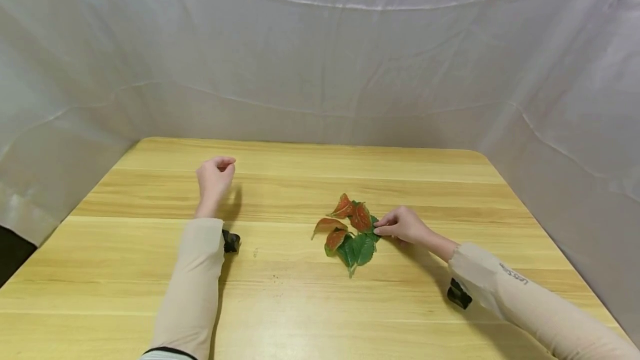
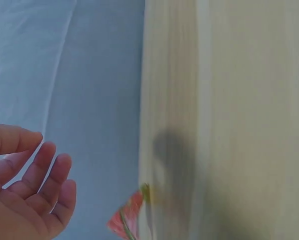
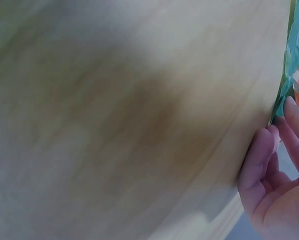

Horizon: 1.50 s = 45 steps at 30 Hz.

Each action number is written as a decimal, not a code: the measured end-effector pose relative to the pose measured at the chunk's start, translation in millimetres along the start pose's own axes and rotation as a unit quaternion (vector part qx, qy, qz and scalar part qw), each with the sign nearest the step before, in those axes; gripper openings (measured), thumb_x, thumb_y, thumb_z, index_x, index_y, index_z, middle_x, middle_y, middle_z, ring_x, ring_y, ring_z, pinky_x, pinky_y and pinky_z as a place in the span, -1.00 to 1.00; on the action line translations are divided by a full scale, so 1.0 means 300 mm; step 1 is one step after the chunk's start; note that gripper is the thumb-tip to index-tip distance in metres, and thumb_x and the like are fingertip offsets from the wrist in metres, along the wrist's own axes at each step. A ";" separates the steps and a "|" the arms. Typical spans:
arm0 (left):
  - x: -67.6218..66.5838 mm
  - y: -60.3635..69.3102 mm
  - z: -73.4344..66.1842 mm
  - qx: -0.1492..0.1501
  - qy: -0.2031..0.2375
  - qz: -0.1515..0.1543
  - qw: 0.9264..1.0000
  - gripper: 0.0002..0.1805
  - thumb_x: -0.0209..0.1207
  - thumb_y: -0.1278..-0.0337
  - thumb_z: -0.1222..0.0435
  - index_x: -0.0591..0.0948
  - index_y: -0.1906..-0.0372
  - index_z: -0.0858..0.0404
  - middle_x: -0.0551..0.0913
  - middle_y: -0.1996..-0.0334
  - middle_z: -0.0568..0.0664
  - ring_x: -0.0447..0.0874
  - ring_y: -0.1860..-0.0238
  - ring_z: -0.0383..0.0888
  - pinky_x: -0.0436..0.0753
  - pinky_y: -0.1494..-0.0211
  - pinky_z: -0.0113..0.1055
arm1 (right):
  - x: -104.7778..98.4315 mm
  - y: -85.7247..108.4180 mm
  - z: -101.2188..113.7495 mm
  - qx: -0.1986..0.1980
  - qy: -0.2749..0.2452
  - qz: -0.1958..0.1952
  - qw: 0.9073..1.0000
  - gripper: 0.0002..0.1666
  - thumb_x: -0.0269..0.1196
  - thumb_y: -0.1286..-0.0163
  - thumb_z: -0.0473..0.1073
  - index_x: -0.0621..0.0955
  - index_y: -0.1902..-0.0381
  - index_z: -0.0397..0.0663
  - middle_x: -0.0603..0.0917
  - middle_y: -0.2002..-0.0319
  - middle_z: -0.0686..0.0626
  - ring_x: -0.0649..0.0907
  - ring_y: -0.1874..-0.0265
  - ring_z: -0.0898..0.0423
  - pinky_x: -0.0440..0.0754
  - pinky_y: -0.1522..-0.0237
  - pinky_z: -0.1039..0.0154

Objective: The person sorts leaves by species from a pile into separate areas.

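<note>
Red-and-green leaves lie in a rough ring on the wooden table, right of its middle. Red leaves [image 1: 361, 218] make up the far and left side, and green leaves [image 1: 363, 249] the near and right side. At the ring's right edge, my right hand [image 1: 406, 225] pinches a green leaf [image 3: 280, 104] between thumb and fingertips. My left hand [image 1: 215, 179] hovers above the table to the left, apart from the leaves. Its fingers curl loosely around nothing, as the left wrist view shows, where a red leaf [image 2: 132, 215] appears at the bottom.
The wooden table [image 1: 125, 271] has rounded far corners. Pale sheeting [image 1: 320, 71] hangs behind it and along both sides. Small black devices, one by the left wrist [image 1: 231, 241] and one by the right wrist [image 1: 458, 293], sit under the beige sleeves.
</note>
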State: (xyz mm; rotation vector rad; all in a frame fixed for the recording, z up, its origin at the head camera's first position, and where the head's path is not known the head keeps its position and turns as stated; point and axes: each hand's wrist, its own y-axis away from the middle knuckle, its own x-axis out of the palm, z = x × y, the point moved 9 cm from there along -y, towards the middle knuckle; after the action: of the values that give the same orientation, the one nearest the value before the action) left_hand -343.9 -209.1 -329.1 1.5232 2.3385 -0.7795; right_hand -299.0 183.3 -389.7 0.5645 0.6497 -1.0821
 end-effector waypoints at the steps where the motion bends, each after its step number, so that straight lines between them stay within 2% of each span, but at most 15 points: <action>1: 0.009 0.004 -0.012 0.005 0.003 0.005 1.000 -0.76 -0.02 -0.13 0.43 0.61 0.19 0.45 0.60 0.29 0.26 0.52 0.29 0.03 0.46 0.25 -0.28 | -0.001 0.000 0.000 0.001 0.000 -0.002 1.000 -0.81 0.30 -0.11 -0.24 0.68 0.33 -0.24 0.64 0.61 0.00 0.33 0.88 0.22 0.37 0.81 0.32; 10: 0.085 0.039 -0.129 0.063 0.022 0.026 0.997 -0.79 0.04 -0.10 0.42 0.63 0.23 0.42 0.62 0.34 0.21 0.54 0.32 0.02 0.47 0.34 -0.26 | -0.009 -0.006 0.008 -0.008 0.005 -0.008 1.000 -0.84 0.33 -0.05 -0.27 0.67 0.37 -0.25 0.65 0.57 -0.02 0.38 0.86 0.17 0.42 0.79 0.25; 15: 0.144 0.072 -0.192 0.102 0.030 0.060 0.992 -0.81 0.06 -0.08 0.44 0.63 0.25 0.43 0.63 0.34 0.20 0.54 0.30 0.03 0.50 0.28 -0.21 | -0.011 -0.004 0.011 -0.012 0.001 -0.007 1.000 -0.83 0.33 -0.05 -0.29 0.67 0.37 -0.27 0.65 0.56 -0.03 0.37 0.87 0.17 0.42 0.78 0.24; 23: 0.270 0.152 -0.278 0.145 0.017 0.150 0.978 -0.82 0.10 -0.10 0.39 0.61 0.22 0.39 0.61 0.30 0.13 0.51 0.24 -0.02 0.49 0.21 -0.22 | -0.011 -0.003 0.011 -0.009 -0.003 -0.006 1.000 -0.85 0.33 -0.06 -0.29 0.67 0.38 -0.27 0.66 0.55 -0.03 0.36 0.86 0.18 0.41 0.78 0.25; 28: 0.328 0.208 -0.310 0.177 -0.021 0.177 0.968 -0.83 0.11 -0.11 0.37 0.63 0.23 0.33 0.59 0.24 0.08 0.50 0.15 0.00 0.46 0.09 -0.18 | -0.008 -0.004 0.013 -0.015 -0.002 -0.006 1.000 -0.85 0.32 -0.06 -0.30 0.66 0.38 -0.27 0.65 0.58 -0.03 0.36 0.88 0.17 0.40 0.79 0.25; 31: 0.357 0.237 -0.330 0.205 -0.038 0.188 0.960 -0.84 0.13 -0.09 0.36 0.64 0.24 0.32 0.60 0.23 0.06 0.50 0.13 -0.01 0.43 0.03 -0.18 | -0.007 -0.003 0.014 -0.018 -0.003 -0.005 1.000 -0.85 0.32 -0.06 -0.30 0.67 0.38 -0.27 0.65 0.60 -0.02 0.36 0.88 0.17 0.40 0.80 0.26; 34: 0.387 0.266 -0.352 0.231 -0.049 0.214 0.948 -0.82 0.15 -0.07 0.34 0.63 0.23 0.32 0.61 0.22 0.06 0.50 0.13 -0.02 0.44 0.02 -0.17 | -0.007 -0.002 0.015 -0.020 -0.005 -0.003 1.000 -0.85 0.32 -0.07 -0.30 0.67 0.37 -0.28 0.64 0.61 -0.02 0.36 0.87 0.17 0.39 0.80 0.27; 36: 0.414 0.284 -0.363 0.245 -0.064 0.245 0.936 -0.80 0.17 -0.06 0.32 0.63 0.21 0.32 0.60 0.18 0.06 0.48 0.08 -0.01 0.42 -0.02 -0.15 | -0.007 -0.001 0.016 -0.022 -0.006 -0.004 1.000 -0.85 0.31 -0.07 -0.31 0.66 0.37 -0.29 0.63 0.62 -0.02 0.35 0.87 0.18 0.39 0.80 0.27; 42: 0.491 0.337 -0.383 0.287 -0.122 0.340 0.887 -0.74 0.22 -0.03 0.25 0.63 0.16 0.28 0.57 0.12 0.03 0.44 0.00 -0.03 0.35 -0.11 -0.15 | -0.007 -0.001 0.016 -0.021 -0.006 -0.004 1.000 -0.85 0.31 -0.06 -0.32 0.66 0.36 -0.30 0.64 0.61 -0.02 0.35 0.87 0.19 0.38 0.81 0.29; 45: 0.514 0.361 -0.389 0.295 -0.127 0.381 0.867 -0.71 0.22 -0.03 0.21 0.62 0.13 0.26 0.55 0.10 0.01 0.45 0.02 -0.07 0.36 -0.09 -0.18 | -0.005 -0.004 0.013 -0.020 -0.001 -0.003 1.000 -0.85 0.32 -0.06 -0.31 0.66 0.36 -0.28 0.63 0.62 -0.01 0.35 0.87 0.19 0.38 0.80 0.29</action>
State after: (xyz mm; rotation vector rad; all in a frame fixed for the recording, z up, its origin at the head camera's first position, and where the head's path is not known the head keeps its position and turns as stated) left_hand -302.3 8.3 -337.9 2.1762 1.1517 -1.3964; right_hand -299.8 181.1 -385.9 0.5265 0.6697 -1.0740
